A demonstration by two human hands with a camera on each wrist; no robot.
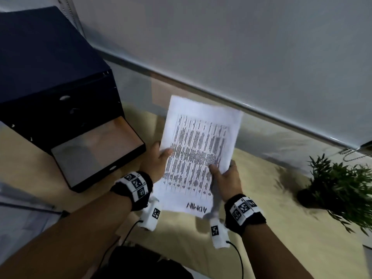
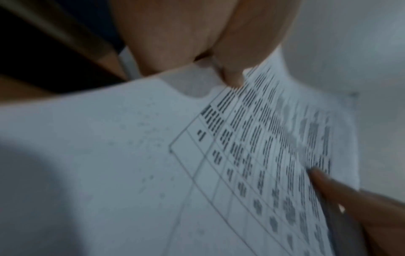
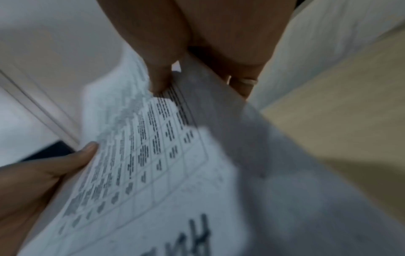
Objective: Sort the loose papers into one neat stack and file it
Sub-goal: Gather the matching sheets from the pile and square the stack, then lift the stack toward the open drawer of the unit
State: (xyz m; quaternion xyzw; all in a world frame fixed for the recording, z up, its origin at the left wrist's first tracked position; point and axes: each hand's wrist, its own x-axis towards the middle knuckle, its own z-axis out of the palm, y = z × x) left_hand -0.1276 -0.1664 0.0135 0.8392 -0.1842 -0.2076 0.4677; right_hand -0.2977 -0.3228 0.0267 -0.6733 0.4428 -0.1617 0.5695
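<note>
— White sheets, printed with a table and a handwritten "ADMIN" at the near end: we have the papers [image 1: 198, 152] up off the desk, held between both hands.

— How are we gripping them?

— Our left hand [image 1: 159, 160] pinches the left edge, thumb on top and fingers curled underneath. Our right hand [image 1: 224, 176] does the same at the right edge, thumb pressed on the print. The right wrist view shows a second, greyer sheet behind the top one, so it is more than one page. How many, we cannot tell.

— So where does that leave us?

— Gathering looks done, we judge: no loose sheet lies on the desk in view. The edges seem roughly flush, though blur hides how neat. Filing is what remains. The dark file box [image 1: 54, 93] sits just to our left with its bottom drawer [image 1: 96, 150] pulled open and nothing visible inside, so that is the likely home.

— And the surroundings?

— Pale wood desk [image 1: 271, 228], pushed against a plain grey-white wall [image 1: 221, 41]. A small potted plant [image 1: 340, 186] stands at the right, well apart from the papers.
</note>
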